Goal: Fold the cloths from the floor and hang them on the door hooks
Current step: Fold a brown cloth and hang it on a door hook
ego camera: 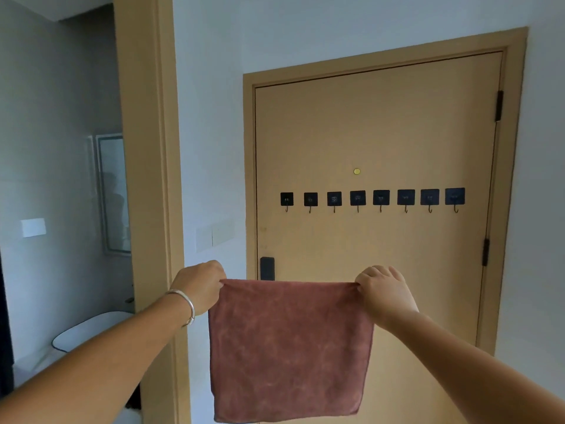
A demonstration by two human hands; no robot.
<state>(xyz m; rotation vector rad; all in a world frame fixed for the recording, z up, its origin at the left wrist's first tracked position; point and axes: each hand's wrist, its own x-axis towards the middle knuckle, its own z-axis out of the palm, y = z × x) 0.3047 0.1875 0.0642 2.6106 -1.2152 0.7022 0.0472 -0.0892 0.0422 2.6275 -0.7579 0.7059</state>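
We pinch the top edge of the reddish-brown cloth (pixel 290 347) at its two upper corners: our left hand (pixel 198 286) has its fingers curled tight round the left corner, and our right hand (pixel 382 292) grips the right corner between thumb and bent fingers. A silver bangle (pixel 186 304) sits on the left wrist. The top edge is stretched nearly straight between the hands, and the cloth hangs flat below it in the air, in front of the lower part of the tan door (pixel 376 133).

It looks soft, light and limp, probably a plush microfibre; it should drape wherever it is not held, so we judge the corners and the taut top edge to be the right places to hold while folding. It seems unlikely to slip or tear.

Higher on the door a row of eight black adhesive hooks (pixel 371 198) runs almost from the handle side to the hinge side, all bare, with a small brass peephole (pixel 356 171) just above them.
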